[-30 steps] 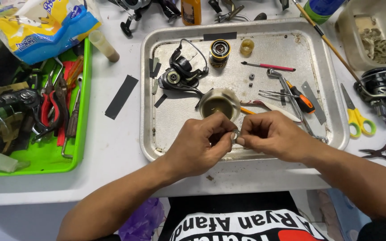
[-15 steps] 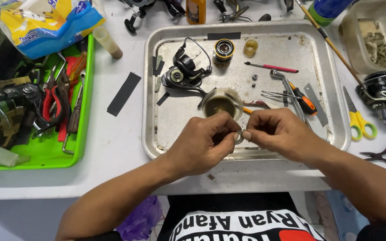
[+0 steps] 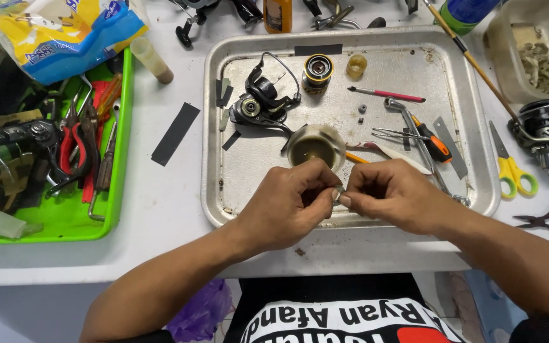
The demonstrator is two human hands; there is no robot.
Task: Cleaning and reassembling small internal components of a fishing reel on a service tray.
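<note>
In the head view, both hands met over the near edge of the metal tray (image 3: 214, 127). The left hand (image 3: 287, 206) and the right hand (image 3: 392, 194) each had a grip clamped on one small metal ring-shaped part (image 3: 338, 192), pinched between fingertips just in front of the small cup of dark liquid (image 3: 316, 146). The part was too small to tell more of its shape.

Judging from how things lay, the work was well into disassembly or cleaning, not near its end. The black spinning reel body (image 3: 258, 105) lay stripped on the tray, its gold-and-black spool (image 3: 318, 68) standing apart beside it. Tiny loose parts (image 3: 361, 113), tweezers (image 3: 392, 133), an orange-handled screwdriver (image 3: 436, 146) and a red-handled pick (image 3: 389, 95) were spread across the tray's right half. None of the pieces had been put back on the reel, so refitting appeared to remain. On the tabletop (image 3: 160, 209) a green tray (image 3: 65, 228) held pliers, and yellow scissors (image 3: 509, 168) lay to the right.
</note>
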